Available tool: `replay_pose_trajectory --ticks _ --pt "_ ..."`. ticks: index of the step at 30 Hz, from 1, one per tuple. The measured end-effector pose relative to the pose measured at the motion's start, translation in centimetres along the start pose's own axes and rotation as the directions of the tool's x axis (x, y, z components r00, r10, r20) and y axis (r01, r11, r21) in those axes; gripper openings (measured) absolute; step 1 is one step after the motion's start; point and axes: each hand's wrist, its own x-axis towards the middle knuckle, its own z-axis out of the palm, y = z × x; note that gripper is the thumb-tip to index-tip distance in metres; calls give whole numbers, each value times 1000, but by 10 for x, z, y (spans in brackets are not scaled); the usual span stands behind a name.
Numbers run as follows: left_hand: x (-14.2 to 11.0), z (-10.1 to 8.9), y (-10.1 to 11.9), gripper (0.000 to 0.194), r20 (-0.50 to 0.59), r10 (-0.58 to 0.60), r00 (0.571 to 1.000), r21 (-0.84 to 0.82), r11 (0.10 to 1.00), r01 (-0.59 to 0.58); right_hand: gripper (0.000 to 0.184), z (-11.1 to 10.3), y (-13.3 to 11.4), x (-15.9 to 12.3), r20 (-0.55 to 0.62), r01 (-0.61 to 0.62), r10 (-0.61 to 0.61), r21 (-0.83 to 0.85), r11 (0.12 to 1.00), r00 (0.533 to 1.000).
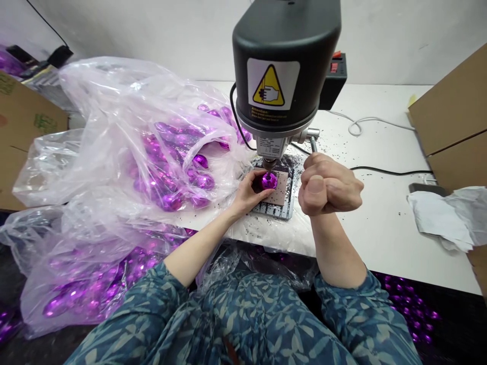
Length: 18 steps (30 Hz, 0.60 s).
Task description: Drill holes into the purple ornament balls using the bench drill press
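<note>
A shiny purple ball (269, 181) rests on a small tan board (280, 195) over the grey base plate (279, 214) of a black drill press (285, 30). My left hand (249, 192) pinches the ball between thumb and fingers, just under the chuck (269, 163). The drill tip meets the top of the ball; whether it has gone in, I cannot tell. My right hand (329, 185) is closed in a fist round the press's metal feed lever (313, 143), most of which the hand hides.
A clear plastic bag (125, 96) of purple balls spreads over the table's left side, with another bag (87, 284) below it. Dark shavings lie round the base. Cardboard boxes (452, 101), a black cable (391, 172) and crumpled white paper (437, 215) are at the right.
</note>
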Motion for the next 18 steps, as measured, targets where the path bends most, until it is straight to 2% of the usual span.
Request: replay_pose_trajectory --ticks 4,6,7,9,11,13,14,15,16,18 --pt "0 2 -1 55 -10 18 1000 -41 999 -18 48 1 -3 0 8 18 -18 25 1000 1000" --pt "2 3 0 54 -18 12 1000 -48 999 -13 50 5 -4 11 -40 -56 55 -16 998 998" --pt "2 3 2 53 -30 6 1000 -49 999 -8 51 9 -4 20 -63 -130 127 -46 990 990" --pt "0 2 8 52 -73 -9 997 -41 999 6 54 16 -1 41 -105 -293 283 -107 950 953" --pt "-9 -1 18 49 -144 3 990 -7 1000 -4 57 23 3 61 -121 -447 438 -59 892 890" --pt "-29 -5 29 44 -164 109 980 31 994 -105 56 27 7 72 -142 -524 520 9 852 843" --pt "-44 -7 34 43 -133 206 969 29 978 -204 55 28 8 74 -148 -540 536 22 842 831" --pt "-61 -9 37 42 -65 319 946 12 948 -319 54 28 9 74 -148 -548 545 24 836 825" --pt "-79 -9 39 42 37 430 902 -13 903 -430 53 28 10 73 -146 -548 545 18 836 826" --pt "-118 -9 39 43 294 571 767 -7 804 -595 51 27 11 70 -145 -539 534 9 842 833"
